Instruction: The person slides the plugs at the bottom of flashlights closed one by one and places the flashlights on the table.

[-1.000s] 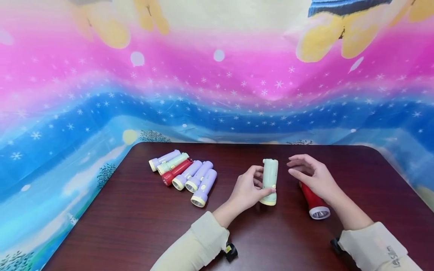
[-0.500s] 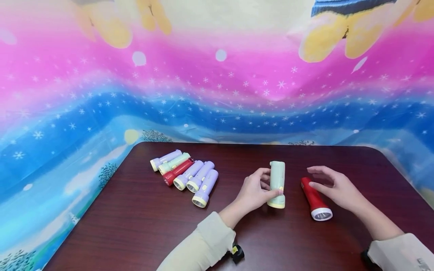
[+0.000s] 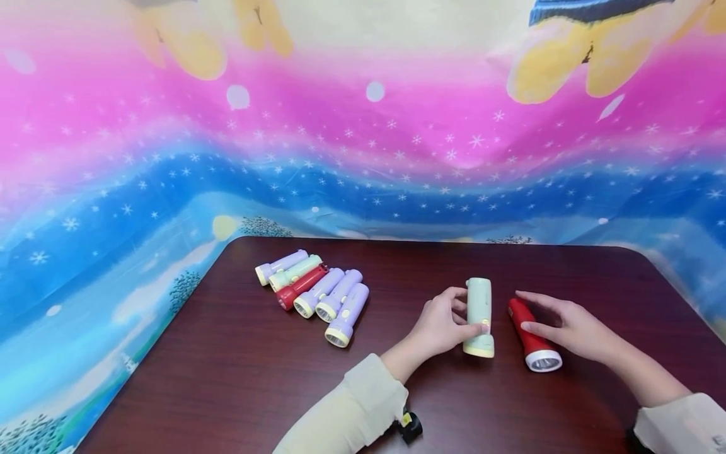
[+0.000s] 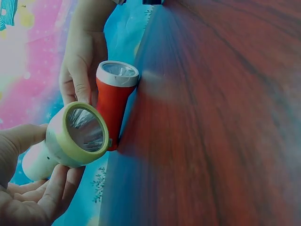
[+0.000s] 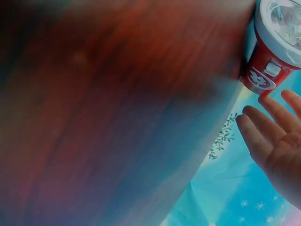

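Left hand: grips the pale green flashlight, now nearer the white-rimmed red flashlight.
Right hand: loosely open beside the red one, contact unclear.
Flashlights: I judge both within reach.

It was a small, screened-off tabletop work corner: a dark wood-grain table stood with a printed cloth backdrop along its far edge and left and right sides, showing pink and blue bands, snowflakes and shrubs. The kind of building could not be told.
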Available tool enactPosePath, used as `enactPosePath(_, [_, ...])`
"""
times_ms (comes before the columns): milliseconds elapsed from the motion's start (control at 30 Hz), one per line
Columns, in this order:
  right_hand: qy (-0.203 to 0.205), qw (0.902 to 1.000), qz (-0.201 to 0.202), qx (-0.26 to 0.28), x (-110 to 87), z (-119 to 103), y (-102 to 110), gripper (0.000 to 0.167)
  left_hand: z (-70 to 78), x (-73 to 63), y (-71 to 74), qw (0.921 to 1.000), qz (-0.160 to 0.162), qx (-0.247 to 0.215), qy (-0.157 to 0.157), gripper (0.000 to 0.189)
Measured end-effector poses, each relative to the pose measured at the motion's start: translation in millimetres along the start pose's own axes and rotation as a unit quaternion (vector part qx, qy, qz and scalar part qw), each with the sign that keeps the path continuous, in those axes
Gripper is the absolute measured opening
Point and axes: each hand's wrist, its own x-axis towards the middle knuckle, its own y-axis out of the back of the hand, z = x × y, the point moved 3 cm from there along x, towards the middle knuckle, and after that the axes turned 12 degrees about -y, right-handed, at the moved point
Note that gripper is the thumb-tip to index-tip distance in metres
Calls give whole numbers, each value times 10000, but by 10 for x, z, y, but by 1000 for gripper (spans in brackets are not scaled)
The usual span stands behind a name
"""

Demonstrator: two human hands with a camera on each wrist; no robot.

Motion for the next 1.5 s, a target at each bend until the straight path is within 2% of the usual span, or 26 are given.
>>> enactPosePath(200, [60,9997,-237,-37,-25,40,-35,72,31,23,-101,9997,-152,-69,184,64])
enactPosePath(433, [181,9993,-200,-255,-14,87,-37,70,51,46,-212,9991,-256,-81,338,63])
enactPosePath(600, [197,9993,-183,-246,0,96,-31,71,39,70,-269,9986,-281,119,422,65])
enactPosePath(867, [107,9995,-209,-199,-7,85,-32,71,11,90,-351,9975,-355,378,483,64])
enactPosePath(1500, [-16,9995,-301,-95,-6,44,-26,71,27,145,-488,9961,-394,479,635,58])
